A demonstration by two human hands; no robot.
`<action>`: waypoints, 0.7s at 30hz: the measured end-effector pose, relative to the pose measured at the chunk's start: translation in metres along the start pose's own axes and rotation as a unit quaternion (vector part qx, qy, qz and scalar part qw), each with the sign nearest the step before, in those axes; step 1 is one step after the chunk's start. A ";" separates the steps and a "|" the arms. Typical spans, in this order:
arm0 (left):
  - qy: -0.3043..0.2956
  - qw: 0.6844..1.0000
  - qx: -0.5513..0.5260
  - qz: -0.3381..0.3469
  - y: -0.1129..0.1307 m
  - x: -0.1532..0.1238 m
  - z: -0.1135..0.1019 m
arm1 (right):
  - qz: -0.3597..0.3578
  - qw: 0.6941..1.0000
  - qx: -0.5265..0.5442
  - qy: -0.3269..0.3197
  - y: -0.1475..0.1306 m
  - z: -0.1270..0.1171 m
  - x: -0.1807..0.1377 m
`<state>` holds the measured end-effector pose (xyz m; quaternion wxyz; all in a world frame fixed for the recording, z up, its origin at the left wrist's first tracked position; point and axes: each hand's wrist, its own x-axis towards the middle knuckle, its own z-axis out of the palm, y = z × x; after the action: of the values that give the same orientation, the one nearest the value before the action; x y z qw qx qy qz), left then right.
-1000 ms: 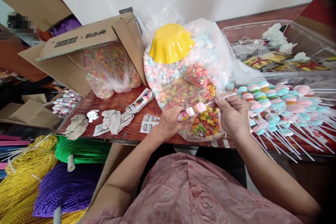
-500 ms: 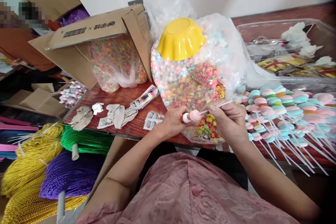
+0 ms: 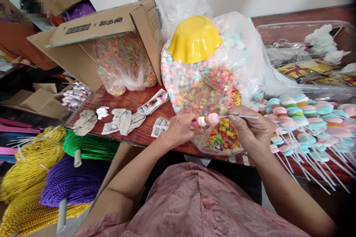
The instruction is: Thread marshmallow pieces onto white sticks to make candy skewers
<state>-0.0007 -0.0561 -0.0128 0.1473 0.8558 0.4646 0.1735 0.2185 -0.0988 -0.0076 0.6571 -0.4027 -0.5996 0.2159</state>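
Between my two hands is a candy skewer, a white stick [image 3: 251, 117] threaded with a pink marshmallow [image 3: 213, 118], a whitish piece and darker pieces. My left hand [image 3: 179, 129] is closed round the candy end, and its fingers hide part of it. With thumb and fingers my right hand [image 3: 251, 129] pinches the stick, whose bare end points right. Just below the skewer lies an open clear bag of colourful gummy rings [image 3: 222, 137]. Finished-looking marshmallow skewers [image 3: 300, 118] with pink, blue and green pieces are piled right of my right hand.
An upturned yellow bowl [image 3: 196, 40] rests on a big bag of marshmallows [image 3: 169, 68]. To the left stand an open cardboard box [image 3: 97, 27] with bagged gummies, and gloves [image 3: 122, 120]. A clear tub [image 3: 300, 26] is at back right. Cord bundles [image 3: 73, 179] lie lower left. Someone sits far left.
My right hand has moved right and the stick now lies nearly level. More of its bare end shows past my fingers. The candy end has shifted slightly right with its pieces more visible.
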 end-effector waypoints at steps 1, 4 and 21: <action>-0.006 1.000 0.017 0.006 0.001 0.000 0.001 | 0.008 1.000 0.006 0.002 0.001 0.001 0.001; -0.013 1.000 0.025 0.014 0.003 -0.002 0.002 | 0.025 0.998 0.012 0.047 0.003 0.003 0.006; -0.040 0.921 -0.375 -0.098 0.003 0.008 0.004 | -0.026 0.983 0.096 -0.155 -0.016 -0.008 0.004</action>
<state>0.0076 -0.0513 -0.0141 0.4922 0.6945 0.4405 0.2851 0.2238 -0.1074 0.0076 0.5973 -0.2832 -0.6810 0.3150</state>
